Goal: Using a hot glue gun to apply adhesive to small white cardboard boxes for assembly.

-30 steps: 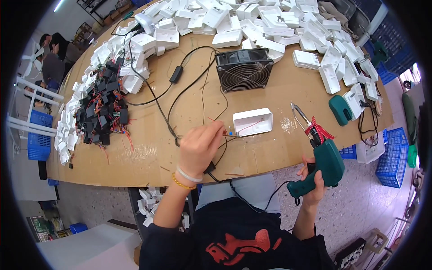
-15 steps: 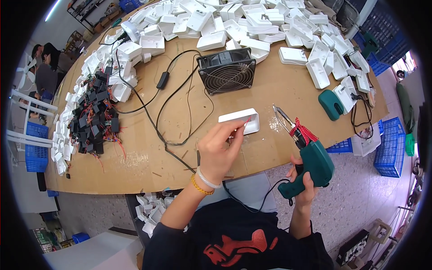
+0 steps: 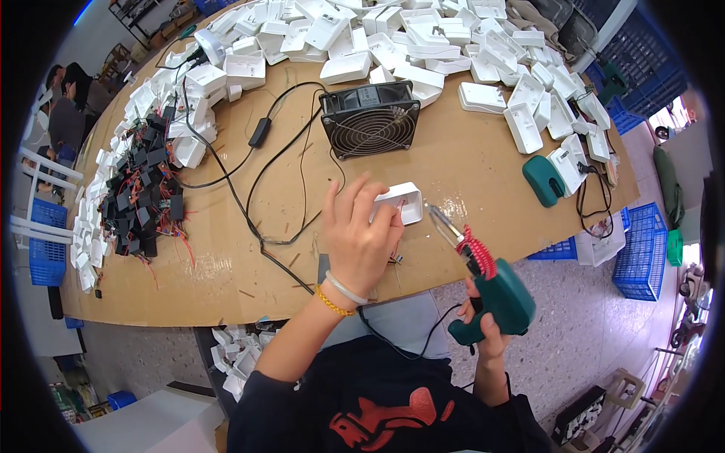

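Observation:
A white plastic case (image 3: 411, 204), hollow side up, lies on the cardboard-covered table in front of me. A thin reddish wire (image 3: 400, 204) shows inside it. My left hand (image 3: 359, 234) is over the left part of the case, fingers spread, with thumb and index finger close to its near rim. Beneath that hand, a small piece with wire ends (image 3: 395, 259) peeks out, mostly hidden. My right hand (image 3: 487, 325) grips a green soldering gun (image 3: 507, 298), its neck wrapped in red dotted material. The gun's tip hovers just right of the case.
Behind the case stands a black fan (image 3: 370, 121), with a black cable (image 3: 253, 204) looping to its left. White cases (image 3: 483, 98) heap along the far edge. Black modules with red wires (image 3: 143, 196) pile up at left. A green gun-shaped holder (image 3: 542, 180) sits at right.
The soldering gun has come left, bringing its tip beside the case. My left hand has gone from a pinch at the wire to spread fingers over the case. The whole view has shifted slightly.

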`<action>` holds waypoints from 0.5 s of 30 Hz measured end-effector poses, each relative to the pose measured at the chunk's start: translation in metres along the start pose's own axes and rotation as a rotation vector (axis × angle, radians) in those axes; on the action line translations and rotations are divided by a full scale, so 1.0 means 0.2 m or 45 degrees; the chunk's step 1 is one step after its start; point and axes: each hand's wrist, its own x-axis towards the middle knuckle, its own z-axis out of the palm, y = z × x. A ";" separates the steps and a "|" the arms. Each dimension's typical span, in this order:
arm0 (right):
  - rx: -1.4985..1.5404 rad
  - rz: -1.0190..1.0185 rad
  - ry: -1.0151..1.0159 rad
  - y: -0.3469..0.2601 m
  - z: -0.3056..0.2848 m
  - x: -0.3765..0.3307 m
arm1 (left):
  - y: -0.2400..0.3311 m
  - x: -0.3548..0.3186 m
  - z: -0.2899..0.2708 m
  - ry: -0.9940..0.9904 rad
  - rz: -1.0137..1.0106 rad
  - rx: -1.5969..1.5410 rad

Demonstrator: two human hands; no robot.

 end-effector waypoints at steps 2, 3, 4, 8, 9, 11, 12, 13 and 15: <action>-0.067 0.080 -0.024 0.04 -0.02 -0.05 | -0.02 0.00 0.04 -0.017 0.031 -0.065; -0.077 0.079 -0.025 0.07 -0.05 -0.06 | -0.02 -0.01 0.07 -0.034 0.040 -0.113; -0.359 0.033 -0.074 0.08 -0.08 -0.06 | -0.02 -0.02 0.09 -0.051 0.050 -0.162; -0.776 -0.158 -0.120 0.05 -0.02 0.04 | -0.02 -0.04 0.13 -0.059 -0.055 -0.270; -0.880 -0.248 -0.180 0.04 -0.02 0.05 | -0.02 -0.03 0.14 -0.052 -0.062 -0.260; -0.815 -0.216 -0.144 0.04 0.00 0.07 | 0.00 -0.03 0.15 -0.038 -0.075 -0.252; -0.741 -0.184 -0.105 0.04 0.01 0.08 | 0.00 -0.03 0.15 -0.043 -0.071 -0.211; -0.745 -0.186 -0.112 0.04 0.01 0.08 | 0.00 -0.03 0.16 -0.048 -0.068 -0.169; -0.701 -0.185 -0.092 0.05 0.01 0.09 | 0.01 -0.04 0.17 -0.068 -0.087 -0.158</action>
